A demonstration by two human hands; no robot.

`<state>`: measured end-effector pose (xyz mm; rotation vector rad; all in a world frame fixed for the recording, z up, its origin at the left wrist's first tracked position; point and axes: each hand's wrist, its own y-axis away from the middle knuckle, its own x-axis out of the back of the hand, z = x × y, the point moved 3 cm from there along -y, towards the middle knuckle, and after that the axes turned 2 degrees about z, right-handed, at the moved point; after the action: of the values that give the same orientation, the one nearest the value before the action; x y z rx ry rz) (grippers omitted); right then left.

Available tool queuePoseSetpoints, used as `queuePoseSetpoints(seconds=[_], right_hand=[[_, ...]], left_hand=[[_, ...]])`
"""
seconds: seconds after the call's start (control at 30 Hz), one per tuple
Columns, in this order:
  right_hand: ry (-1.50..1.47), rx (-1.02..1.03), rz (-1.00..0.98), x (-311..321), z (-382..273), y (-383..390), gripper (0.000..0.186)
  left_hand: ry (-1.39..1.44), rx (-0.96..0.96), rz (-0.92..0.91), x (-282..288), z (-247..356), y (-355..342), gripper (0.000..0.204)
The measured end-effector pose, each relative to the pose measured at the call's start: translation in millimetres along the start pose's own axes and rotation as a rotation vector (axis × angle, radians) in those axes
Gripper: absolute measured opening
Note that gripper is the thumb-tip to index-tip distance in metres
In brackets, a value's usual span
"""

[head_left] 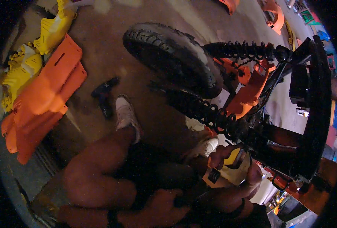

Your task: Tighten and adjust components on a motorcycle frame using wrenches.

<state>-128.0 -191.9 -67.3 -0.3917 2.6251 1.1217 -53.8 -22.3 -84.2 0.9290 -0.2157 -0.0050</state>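
My right hand [252,174] grips a yellow boxy item [221,176] with a small black part, beside the black frame. My left hand [161,205] is low over my lap in shadow, its fingers curled; what they hold, if anything, is hidden. An upended black vehicle frame [314,110] carries a knobby tire [168,57], two coil-spring shocks [237,49] and orange plastic parts [248,91]. A dark cordless drill [102,97] lies on the floor beside my shoe [125,114].
Stacked orange panels [49,95] and yellow plastic parts [54,28] lie at the left. More orange pieces [274,19] lie at the top right. My bent leg [96,159] spans the lower left. Metal rails [43,159] run along the left edge.
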Motion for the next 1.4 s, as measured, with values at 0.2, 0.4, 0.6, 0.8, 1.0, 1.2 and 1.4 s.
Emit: queuePoseSetpoints(seconds=[0.2, 0.4, 0.6, 0.8, 1.0, 1.2, 1.4], right_hand=[[0.055, 0.141, 0.024, -0.6, 3.9, -1.1, 0.069], [0.005, 0.193, 0.131, -18.5, 4.7, -3.0, 0.067], [-0.109, 0.159, 0.059, -11.9, 5.3, -5.6, 0.054], [-0.060, 0.172, 0.034, -7.9, 5.5, -6.9, 0.050], [-0.100, 0.115, -0.021, 6.8, 18.6, -1.8, 0.053], [0.338, 0.069, -0.145, 16.0, 30.9, 20.0, 0.058], [-0.127, 0.029, -0.057, 5.3, 22.6, 3.5, 0.053]], left_hand=[[0.098, 0.007, -0.287, 45.6, 32.2, -21.0, 0.043], [0.029, -0.042, -0.221, 46.1, 13.6, -23.5, 0.042], [0.070, -0.020, -0.232, 36.1, 24.1, -28.8, 0.041], [-0.017, -0.134, -0.118, 12.0, 1.5, -30.1, 0.047], [0.110, -0.248, 0.071, 3.4, 6.5, -25.3, 0.044], [0.077, -0.157, -0.015, -18.7, -8.2, -19.9, 0.044], [0.101, -0.110, -0.079, -4.3, 4.9, -25.7, 0.043]])
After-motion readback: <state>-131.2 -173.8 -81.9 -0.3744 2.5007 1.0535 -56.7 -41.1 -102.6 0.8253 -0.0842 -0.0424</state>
